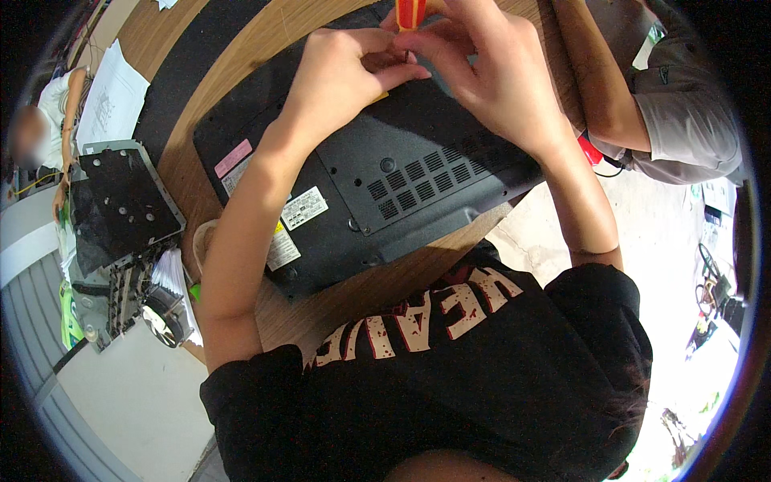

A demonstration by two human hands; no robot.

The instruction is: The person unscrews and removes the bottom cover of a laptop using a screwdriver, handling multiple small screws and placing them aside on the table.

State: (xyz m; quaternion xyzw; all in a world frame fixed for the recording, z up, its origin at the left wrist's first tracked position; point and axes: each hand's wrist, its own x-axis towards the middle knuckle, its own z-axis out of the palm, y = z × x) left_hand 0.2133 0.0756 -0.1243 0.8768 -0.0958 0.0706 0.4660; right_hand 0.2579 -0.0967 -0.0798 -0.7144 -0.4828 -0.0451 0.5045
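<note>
A black laptop lies bottom side up on the wooden table, its vent grilles and stickers showing. Above its far part, my right hand is closed around a screwdriver with a red and yellow handle, its top cut off by the frame's edge. The thin dark shaft points down toward the laptop. Right beside the shaft, my left hand is closed in a pinch, thumb and fingers around the tip. Whatever the left fingertips hold, if anything, is too small to tell. Both hands hover over or rest on the laptop's far side.
At the left stand a black metal panel, a round fan and paper sheets. Another person's grey-sleeved arm leans in from the right, close to my right hand. A further person is at the far left.
</note>
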